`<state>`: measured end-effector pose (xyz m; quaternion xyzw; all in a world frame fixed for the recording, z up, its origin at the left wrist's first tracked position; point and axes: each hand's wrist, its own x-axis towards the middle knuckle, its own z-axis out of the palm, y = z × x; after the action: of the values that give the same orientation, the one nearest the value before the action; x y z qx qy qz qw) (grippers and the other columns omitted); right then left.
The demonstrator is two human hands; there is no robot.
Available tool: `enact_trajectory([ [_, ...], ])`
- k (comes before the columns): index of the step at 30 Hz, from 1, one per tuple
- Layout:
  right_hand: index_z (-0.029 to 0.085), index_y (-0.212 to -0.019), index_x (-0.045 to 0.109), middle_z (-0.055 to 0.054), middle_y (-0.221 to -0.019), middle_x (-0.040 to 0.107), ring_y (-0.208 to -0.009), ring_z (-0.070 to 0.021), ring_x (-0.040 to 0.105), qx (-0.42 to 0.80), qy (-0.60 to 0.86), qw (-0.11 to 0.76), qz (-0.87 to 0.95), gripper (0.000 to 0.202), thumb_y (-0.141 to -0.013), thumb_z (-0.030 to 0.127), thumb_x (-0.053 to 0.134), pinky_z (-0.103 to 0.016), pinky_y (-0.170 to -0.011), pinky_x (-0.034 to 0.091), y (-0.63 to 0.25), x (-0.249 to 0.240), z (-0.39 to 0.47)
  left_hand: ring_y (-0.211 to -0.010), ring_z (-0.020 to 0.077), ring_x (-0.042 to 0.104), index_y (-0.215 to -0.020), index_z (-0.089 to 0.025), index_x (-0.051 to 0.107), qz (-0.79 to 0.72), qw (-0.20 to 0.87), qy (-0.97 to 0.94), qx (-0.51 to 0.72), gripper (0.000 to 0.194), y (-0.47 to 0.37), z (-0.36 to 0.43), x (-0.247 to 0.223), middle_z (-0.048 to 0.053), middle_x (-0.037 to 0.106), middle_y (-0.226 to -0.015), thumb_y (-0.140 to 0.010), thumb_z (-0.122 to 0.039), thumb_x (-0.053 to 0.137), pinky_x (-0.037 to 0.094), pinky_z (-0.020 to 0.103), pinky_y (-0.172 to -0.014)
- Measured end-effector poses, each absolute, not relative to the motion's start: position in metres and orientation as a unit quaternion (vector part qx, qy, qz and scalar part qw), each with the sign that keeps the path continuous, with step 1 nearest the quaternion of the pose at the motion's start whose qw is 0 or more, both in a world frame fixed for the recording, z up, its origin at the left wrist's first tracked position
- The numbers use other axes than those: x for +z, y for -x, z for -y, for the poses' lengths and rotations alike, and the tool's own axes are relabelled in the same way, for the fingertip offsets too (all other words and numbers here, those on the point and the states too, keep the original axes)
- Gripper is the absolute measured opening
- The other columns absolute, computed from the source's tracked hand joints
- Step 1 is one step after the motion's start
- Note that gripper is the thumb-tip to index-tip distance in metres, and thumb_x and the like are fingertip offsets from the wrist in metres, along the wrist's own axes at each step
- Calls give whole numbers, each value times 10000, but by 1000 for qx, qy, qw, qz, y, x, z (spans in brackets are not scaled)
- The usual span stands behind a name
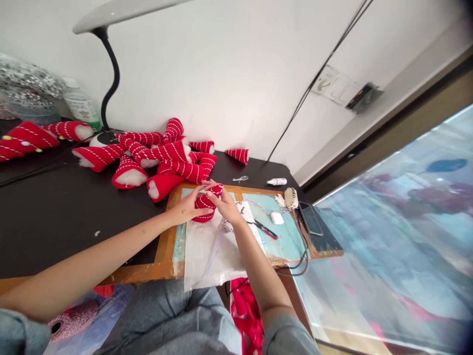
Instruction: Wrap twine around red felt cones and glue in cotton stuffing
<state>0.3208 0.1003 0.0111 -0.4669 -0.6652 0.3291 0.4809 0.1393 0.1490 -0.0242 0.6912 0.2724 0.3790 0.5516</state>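
Observation:
Between my two hands is a red fabric cone wound with white-dashed cord, held over the front work board. My left hand wraps its left side, and my right hand grips it near the narrow end. Under them a white sheet lies on the board. Just right of my right hand are scissors or snips with red and black handles, a length of red-and-white cord and a small white block. Part of the cone is hidden by my fingers.
Several stuffed red cones are piled at the back beside a lamp. A small white bottle, a clear spoon-like piece, a phone and a cable are on the right. A glass pane borders the right side.

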Motion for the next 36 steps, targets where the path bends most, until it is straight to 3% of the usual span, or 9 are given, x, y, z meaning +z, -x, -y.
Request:
enact_trajectory([
  [3, 247, -1094, 699, -97, -1479, 665, -1497, -259, 518, 317, 475, 480, 666, 381, -1010, 603, 594, -509, -1315, 260, -322, 14, -108, -1333, 405, 644, -1359, -234, 660, -288, 555, -683, 377, 766, -143, -153, -30, 162, 682, -1440, -669, -342, 974, 460, 541, -1174],
  [7, 230, -1050, 674, -110, -1457, 672, -1395, -268, 603, 317, 482, 484, 658, 350, -1028, 558, 556, -512, -1242, 389, -323, 15, -119, -1326, 447, 619, -1125, -240, 768, -321, 543, -672, 387, 638, -137, -155, -38, 125, 770, -1169, -544, -303, 1023, 407, 577, -1209],
  [10, 229, -1081, 673, -104, -1432, 682, -1338, -261, 635, 320, 488, 486, 650, 337, -1033, 536, 543, -489, -1196, 452, -320, 17, -124, -1404, 448, 561, -1199, -241, 765, -325, 546, -661, 400, 715, -132, -157, -31, 136, 740, -1302, -538, -316, 1026, 348, 566, -1256],
  [14, 257, -1140, 705, -64, -1364, 723, -1310, -254, 649, 327, 496, 469, 654, 280, -1019, 490, 610, -484, -1212, 442, -306, 21, -126, -1444, 362, 561, -1347, -260, 698, -309, 572, -634, 419, 750, -131, -162, -19, 103, 670, -1474, -652, -334, 970, 396, 459, -1247],
  [19, 236, -1155, 725, -80, -1262, 755, -1253, -273, 685, 338, 513, 447, 650, 301, -1030, 485, 611, -489, -1163, 503, -288, 30, -136, -1201, 363, 708, -1152, -244, 779, -341, 611, -583, 414, 550, -134, -164, -21, 65, 793, -1117, -639, -269, 976, 530, 437, -1091],
  [22, 230, -1228, 709, -89, -1327, 735, -1308, -282, 665, 335, 513, 445, 653, 364, -974, 490, 708, -470, -1172, 504, -290, 31, -144, -1096, 353, 742, -1043, -216, 789, -339, 648, -538, 419, 443, -130, -166, -24, 78, 795, -993, -668, -366, 972, 579, 425, -985],
  [25, 254, -1392, 629, -99, -1469, 675, -1353, -254, 653, 318, 499, 482, 646, 423, -1034, 476, 597, -438, -1124, 549, -297, 28, -146, -1092, 359, 747, -1027, -192, 770, -320, 683, -487, 441, 544, -124, -170, -25, 116, 806, -1020, -677, -569, 945, 593, 439, -966],
  [29, 260, -1147, 745, -70, -1254, 781, -1206, -233, 719, 267, 461, 505, 679, 247, -1035, 400, 575, -440, -1117, 539, -299, 20, -139, -1149, 379, 737, -1009, -194, 762, -304, 708, -436, 464, 636, -118, -178, -24, 143, 814, -1098, -642, -687, 929, 601, 460, -992],
  [36, 253, -941, 719, -69, -1066, 795, -1057, -247, 737, 227, 448, 503, 703, 85, -944, 332, 686, -430, -1032, 542, -288, 9, -137, -1222, 386, 719, -1096, -177, 764, -309, 727, -399, 466, 626, -113, -184, -27, 155, 814, -1134, -630, -527, 991, 601, 479, -1046],
])
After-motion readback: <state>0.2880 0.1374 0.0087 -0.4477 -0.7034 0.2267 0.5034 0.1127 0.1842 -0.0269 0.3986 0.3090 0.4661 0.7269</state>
